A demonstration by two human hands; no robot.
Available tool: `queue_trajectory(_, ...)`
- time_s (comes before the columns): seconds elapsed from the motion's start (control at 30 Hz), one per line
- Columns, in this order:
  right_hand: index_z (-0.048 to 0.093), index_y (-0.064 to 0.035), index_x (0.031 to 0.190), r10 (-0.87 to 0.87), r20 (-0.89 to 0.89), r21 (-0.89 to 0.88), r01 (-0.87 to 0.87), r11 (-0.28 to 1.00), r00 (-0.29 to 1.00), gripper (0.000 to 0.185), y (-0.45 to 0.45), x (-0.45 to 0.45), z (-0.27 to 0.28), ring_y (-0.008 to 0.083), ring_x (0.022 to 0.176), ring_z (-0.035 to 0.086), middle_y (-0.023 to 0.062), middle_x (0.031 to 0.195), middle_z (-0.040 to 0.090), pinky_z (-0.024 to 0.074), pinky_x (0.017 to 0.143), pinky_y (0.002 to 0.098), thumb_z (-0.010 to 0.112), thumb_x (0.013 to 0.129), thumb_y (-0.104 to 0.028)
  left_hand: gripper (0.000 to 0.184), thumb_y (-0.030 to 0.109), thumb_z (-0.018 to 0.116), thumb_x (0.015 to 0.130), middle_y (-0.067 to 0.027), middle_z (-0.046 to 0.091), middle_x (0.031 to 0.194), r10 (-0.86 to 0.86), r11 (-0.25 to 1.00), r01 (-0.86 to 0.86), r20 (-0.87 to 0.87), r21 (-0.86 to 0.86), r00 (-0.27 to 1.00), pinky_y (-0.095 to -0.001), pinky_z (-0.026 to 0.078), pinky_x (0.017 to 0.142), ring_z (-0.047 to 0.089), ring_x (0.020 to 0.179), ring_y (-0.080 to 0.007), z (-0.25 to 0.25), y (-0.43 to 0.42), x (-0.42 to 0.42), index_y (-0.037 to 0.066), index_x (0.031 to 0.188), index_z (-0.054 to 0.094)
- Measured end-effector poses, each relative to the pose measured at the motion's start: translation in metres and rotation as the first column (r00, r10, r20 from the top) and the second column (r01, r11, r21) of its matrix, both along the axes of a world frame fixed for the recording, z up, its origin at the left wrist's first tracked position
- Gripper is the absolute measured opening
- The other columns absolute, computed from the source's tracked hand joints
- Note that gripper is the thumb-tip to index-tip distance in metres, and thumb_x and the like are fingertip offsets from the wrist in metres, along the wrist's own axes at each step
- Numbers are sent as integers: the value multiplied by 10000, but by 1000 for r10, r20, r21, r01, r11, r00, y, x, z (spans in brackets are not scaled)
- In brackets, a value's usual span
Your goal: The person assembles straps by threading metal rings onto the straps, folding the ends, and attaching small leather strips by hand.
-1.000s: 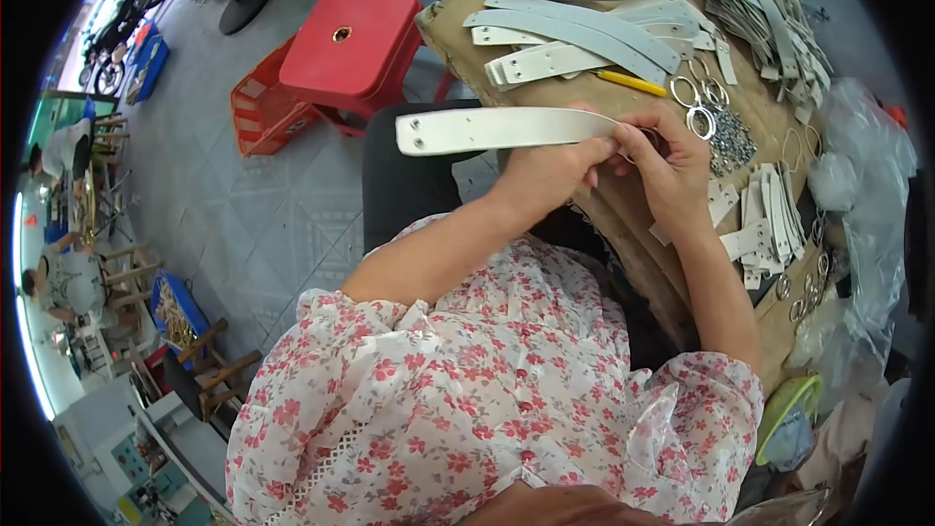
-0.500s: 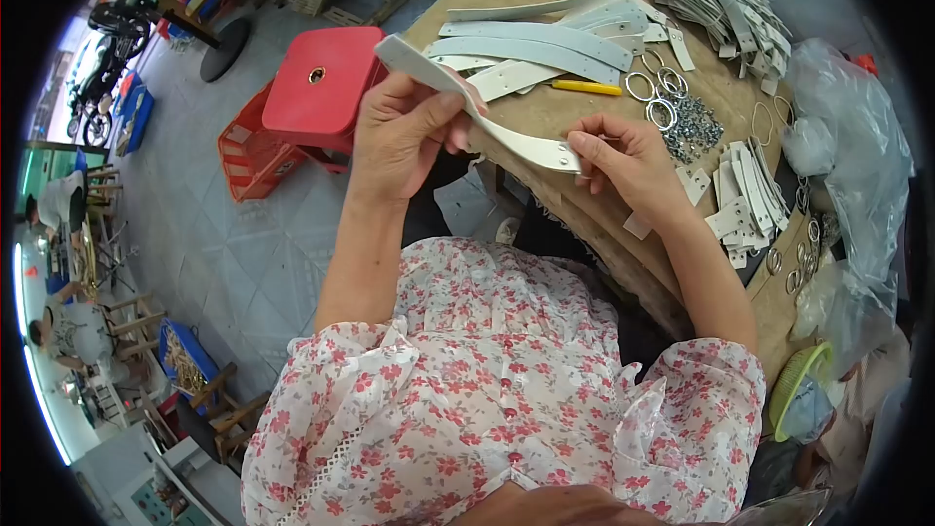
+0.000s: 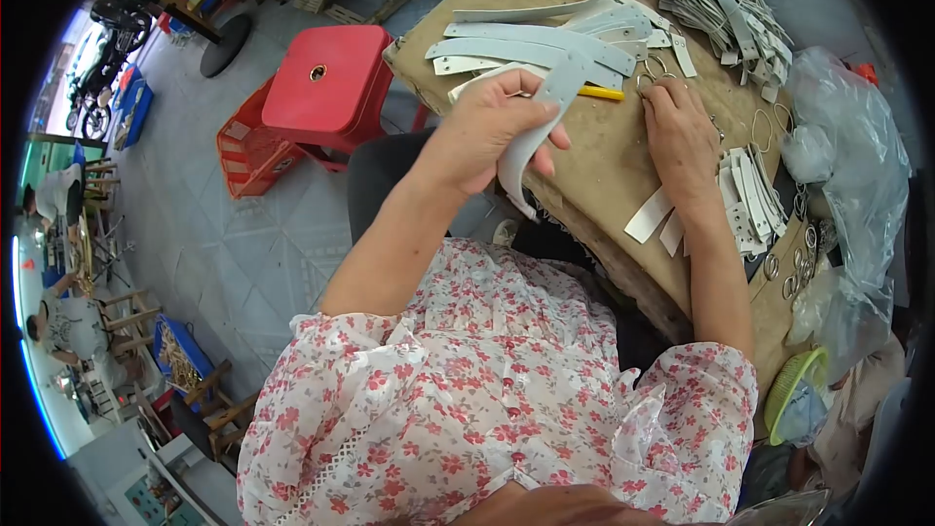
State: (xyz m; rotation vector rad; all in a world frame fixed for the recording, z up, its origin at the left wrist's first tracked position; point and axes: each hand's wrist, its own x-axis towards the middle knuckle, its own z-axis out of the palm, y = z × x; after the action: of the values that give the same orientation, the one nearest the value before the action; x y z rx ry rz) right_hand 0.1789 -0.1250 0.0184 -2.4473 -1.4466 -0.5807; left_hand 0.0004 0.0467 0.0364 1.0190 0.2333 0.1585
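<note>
At the table (image 3: 594, 161), left grip (image 3: 490, 131) pinching strap (image 3: 562, 86), right grip (image 3: 682, 139) palm-down

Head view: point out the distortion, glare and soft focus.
In the head view, wide-angle distortion bows the scene toward black corners; in the head view, the light strip at the left edge glares and the plastic bag shows pale highlights; in the head view, the distant motorcycle looks soft, while the strap in the left hand reads fairly clearly.
</note>
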Motion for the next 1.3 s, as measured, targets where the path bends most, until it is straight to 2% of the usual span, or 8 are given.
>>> queue_trajectory(0.3,599,-57,925,-58,-10,-54,57,997,998,105,2,-1,-3,275,846,612,75,953,609,492,720,381,585,866,-143,288,50,557,889,-152,664,794,-3,1000,4,-114,2,993,-243,501,525,627,531,-170,-19,-9,5,-46,1153,495)
queue_trajectory(0.4,590,-38,925,12,-69,81,-7,997,998,100,1,-9,4,266,759,620,87,953,613,494,661,364,604,843,-95,280,101,585,909,-134,670,810,-28,1000,30,-113,8,993,-220,500,500,622,524,-146,-24,-10,4,0,1153,491)
queue_trajectory(0.47,579,-21,926,325,-273,351,-220,910,905,107,6,-20,10,210,699,612,86,947,619,483,609,310,612,825,-26,301,99,584,909,-132,670,812,-46,999,48,-104,19,993,-219,501,501,622,523,-146,-26,-10,3,1,1175,483)
queue_trajectory(0.6,575,-13,933,436,-452,375,-278,884,778,112,10,-35,9,142,684,580,66,918,617,460,596,243,616,830,3,356,95,583,909,-126,671,819,-85,995,88,-86,37,993,-214,505,503,619,517,-144,-23,-9,1,2,1233,472)
queue_trajectory(0.83,581,-10,935,406,-480,385,-230,894,778,130,9,-36,9,141,705,590,75,945,622,473,624,246,617,817,31,334,69,538,898,-120,666,771,-120,989,128,-111,69,987,-234,499,485,603,492,-128,-21,-9,2,3,1223,502)
queue_trajectory(1.03,587,-5,952,470,-438,407,-297,864,767,152,10,-40,10,136,749,605,85,979,626,488,659,242,615,813,48,329,67,532,904,-123,667,766,-165,986,162,-71,-42,984,-216,489,473,595,476,-124,-20,-6,1,4,1226,506)
queue_trajectory(1.23,580,7,984,465,-679,442,-189,877,569,126,9,-40,4,87,792,593,66,1022,628,483,698,221,579,861,31,367,88,570,902,-112,660,777,-148,987,144,-72,-66,986,-191,470,446,580,462,-111,-20,-9,2,-3,1247,484)
queue_trajectory(1.3,573,10,1039,416,-825,404,-116,907,383,159,7,-39,6,80,804,592,62,1033,627,471,714,201,578,880,0,334,59,528,904,-130,664,762,-139,989,134,-79,-62,987,-225,499,473,592,464,-130,-19,-10,3,4,1232,500)
